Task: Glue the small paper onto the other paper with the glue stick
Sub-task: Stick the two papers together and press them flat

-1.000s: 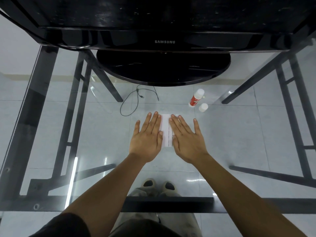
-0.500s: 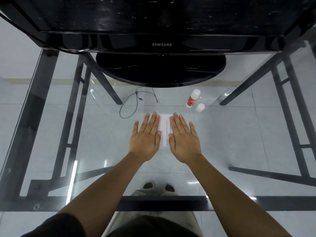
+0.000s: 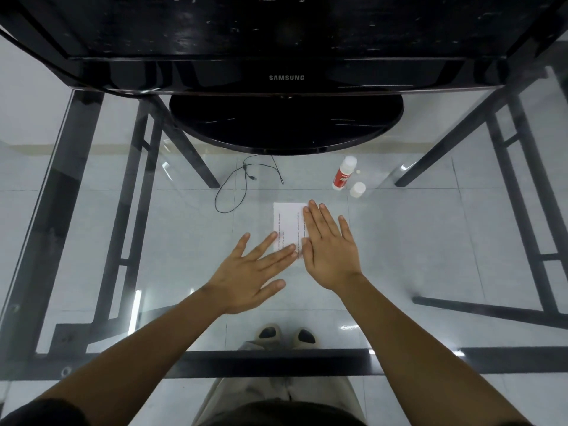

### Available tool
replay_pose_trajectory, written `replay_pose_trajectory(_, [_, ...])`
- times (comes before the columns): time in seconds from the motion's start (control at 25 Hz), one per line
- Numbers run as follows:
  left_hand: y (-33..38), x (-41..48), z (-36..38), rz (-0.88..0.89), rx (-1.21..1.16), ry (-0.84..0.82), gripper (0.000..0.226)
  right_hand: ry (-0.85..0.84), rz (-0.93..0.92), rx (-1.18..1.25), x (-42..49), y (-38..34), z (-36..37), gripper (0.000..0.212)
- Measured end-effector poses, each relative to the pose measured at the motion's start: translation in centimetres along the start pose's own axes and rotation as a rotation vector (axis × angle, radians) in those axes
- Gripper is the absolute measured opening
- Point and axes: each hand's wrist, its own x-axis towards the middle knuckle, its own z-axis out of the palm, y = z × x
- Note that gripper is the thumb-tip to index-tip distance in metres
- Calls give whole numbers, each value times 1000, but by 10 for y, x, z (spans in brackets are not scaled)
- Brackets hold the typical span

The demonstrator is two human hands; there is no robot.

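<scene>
Head view.

Paper point(image 3: 289, 224): white with thin lines of print, flat on the glass table point(image 3: 430, 247), centre of view, partly under both hands. Small piece and sheet beneath not told apart; visible as a single white rectangle.

Left hand point(image 3: 246, 279): palm down and wide, fingers straight and spread, angled toward the right. Fingertips point(image 3: 285, 250) over the near left corner of paper. Slightly blurred, so contact uncertain. Nothing held.

Right hand point(image 3: 330, 250): palm down and flat, fingers straight and close together. Laid along the right side of paper, covering that edge. Nothing gripped.

Glue stick point(image 3: 344, 175): white tube with red label, on table beyond paper and to the right, apart from both hands. Upright or lying: cannot tell.

Cap point(image 3: 357, 189): small, white, round. Off the tube, just beside glue stick on its near right side.

Monitor point(image 3: 285, 41): black, screen dark, "SAMSUNG" on the lower bezel, at the far side of table. Round black stand point(image 3: 285, 127) beneath it, beyond paper.

Cable point(image 3: 246, 182): thin, black, looped, left of glue stick, between stand and paper. On the glass or below it: cannot tell.

Frame point(image 3: 76, 210): black metal bars under the glass, left and right.

Shoes point(image 3: 285, 335): one pair, seen through the glass near the front edge, on pale floor tiles.
</scene>
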Motion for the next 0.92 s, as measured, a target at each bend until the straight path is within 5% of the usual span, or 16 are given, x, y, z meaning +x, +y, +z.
replay_pose_trajectory(0.24, [-38, 0, -8, -147, -100, -5, 49, 0, 4, 29, 0, -1, 0, 58])
replay_pose_trajectory(0.44, [-22, 16, -8, -2, -14, 18, 51, 1, -3, 24, -2, -1, -2, 58])
replay_pose_trajectory(0.64, [-50, 57, -26, -283, -202, 31, 46, -2, -6, 49, -1, -2, -3, 58])
replay_pose_trajectory(0.92, [-10, 28, -8, -56, -35, 76, 51, -1, -9, 19, -1, 0, 0, 58])
